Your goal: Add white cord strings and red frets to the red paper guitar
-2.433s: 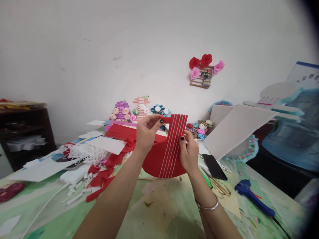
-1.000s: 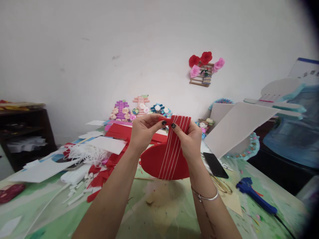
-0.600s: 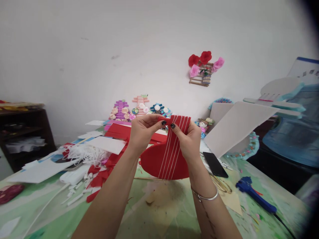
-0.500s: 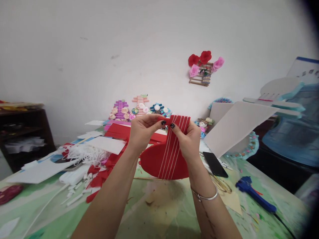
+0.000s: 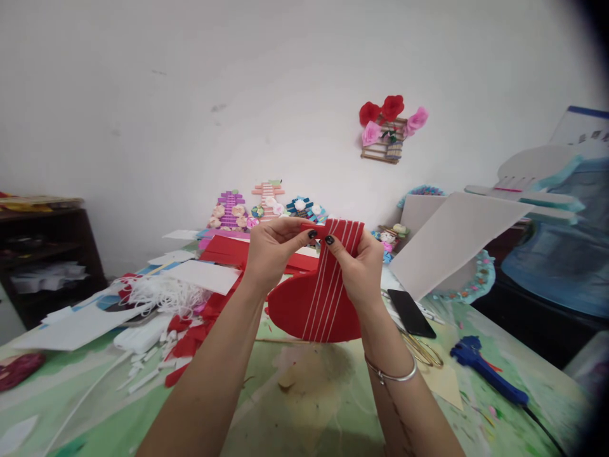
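A red lute-shaped craft piece [image 5: 295,308], rounded below with a narrower neck, stands upright in front of me. Several white strings run along it from the neck to the lower edge. My right hand [image 5: 359,266] is closed around the neck, thumb on its front face. Between the thumb and fingers of my left hand [image 5: 271,251] is a small red strip [image 5: 311,226], pinched against the left side of the neck near the top. Behind the craft piece, the fingers of my right hand are hidden.
To the left lie white string [image 5: 164,293], red scraps [image 5: 190,343] and white boards [image 5: 204,276]. On the right are a black phone [image 5: 412,313], gold-handled scissors [image 5: 423,351] and a blue glue gun [image 5: 488,371] with its cord. A large white board [image 5: 461,241] leans behind them.
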Available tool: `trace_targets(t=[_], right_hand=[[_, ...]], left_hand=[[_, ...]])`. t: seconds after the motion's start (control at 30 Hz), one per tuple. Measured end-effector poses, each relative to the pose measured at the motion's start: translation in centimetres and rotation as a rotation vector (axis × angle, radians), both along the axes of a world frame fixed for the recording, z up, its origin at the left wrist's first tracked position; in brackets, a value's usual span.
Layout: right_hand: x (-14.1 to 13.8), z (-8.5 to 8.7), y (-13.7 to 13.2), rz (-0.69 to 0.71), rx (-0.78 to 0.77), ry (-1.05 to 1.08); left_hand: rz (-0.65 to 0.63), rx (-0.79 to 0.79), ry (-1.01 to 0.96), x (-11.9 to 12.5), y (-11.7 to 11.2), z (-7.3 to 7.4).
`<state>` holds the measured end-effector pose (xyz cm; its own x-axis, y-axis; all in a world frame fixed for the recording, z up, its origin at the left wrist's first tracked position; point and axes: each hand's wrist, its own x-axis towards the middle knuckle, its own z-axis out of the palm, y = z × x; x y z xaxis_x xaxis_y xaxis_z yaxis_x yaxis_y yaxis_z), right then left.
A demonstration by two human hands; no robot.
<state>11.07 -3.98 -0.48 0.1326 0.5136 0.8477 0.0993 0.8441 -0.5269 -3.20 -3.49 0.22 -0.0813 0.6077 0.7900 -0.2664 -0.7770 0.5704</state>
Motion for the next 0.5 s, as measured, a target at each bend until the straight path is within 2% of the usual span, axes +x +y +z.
trace_targets(t=[0.23,0.5], right_hand=[[-0.06,0.11,-0.15,-0.035,-0.012,-0.014],[-0.2,0.06,-0.36,-0.005,-0.026,-0.009]], left_hand=[[-0.018,-0.013,0.001,-0.11,-0.01,0.09],[0.023,-0.013,0.062,-0.68,-0.06,0.15]])
